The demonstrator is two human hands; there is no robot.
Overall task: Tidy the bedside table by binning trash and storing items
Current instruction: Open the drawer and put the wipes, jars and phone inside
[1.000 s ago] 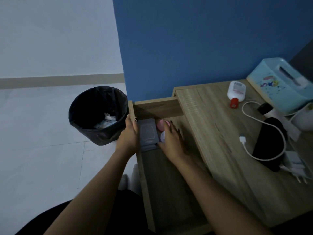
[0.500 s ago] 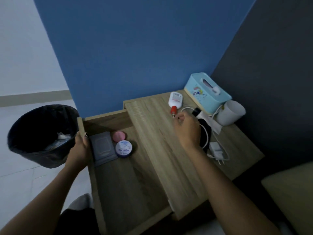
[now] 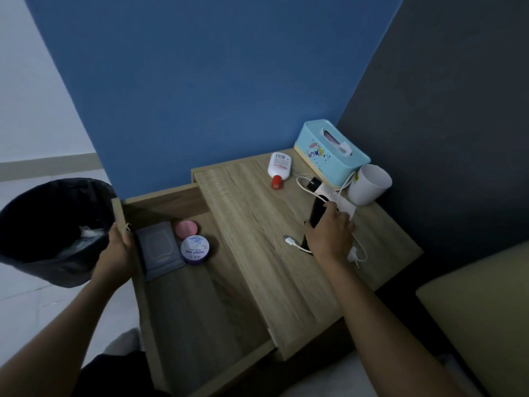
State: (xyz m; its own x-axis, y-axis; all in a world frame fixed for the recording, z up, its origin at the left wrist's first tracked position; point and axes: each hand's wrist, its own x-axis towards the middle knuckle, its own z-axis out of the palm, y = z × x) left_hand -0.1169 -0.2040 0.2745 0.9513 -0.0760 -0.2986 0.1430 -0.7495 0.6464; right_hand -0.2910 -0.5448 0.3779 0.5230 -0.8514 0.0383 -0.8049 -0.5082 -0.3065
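The wooden bedside table (image 3: 257,224) has its drawer (image 3: 200,305) pulled out to the left. In the drawer lie a grey wipes pack (image 3: 159,250), a pink round case (image 3: 186,228) and a purple-lidded jar (image 3: 195,249). My left hand (image 3: 118,247) grips the drawer's left wall. My right hand (image 3: 329,233) closes around a black elongated object (image 3: 318,209) lying on the tabletop, over a white charging cable (image 3: 292,242). A white bottle with a red cap (image 3: 278,167) lies further back.
A black-lined bin (image 3: 48,224) with crumpled paper stands left of the drawer. A light-blue tissue box (image 3: 332,153), a white cup (image 3: 369,184) and a white tube with a black cap (image 3: 329,193) crowd the table's far right. A white charger plug (image 3: 353,255) lies beside my right wrist. A bed edge (image 3: 472,310) sits right.
My right hand left the drawer, crossed to the tabletop and now wraps the black object. My left hand shifted from the wipes pack to the drawer's side. The view swung right.
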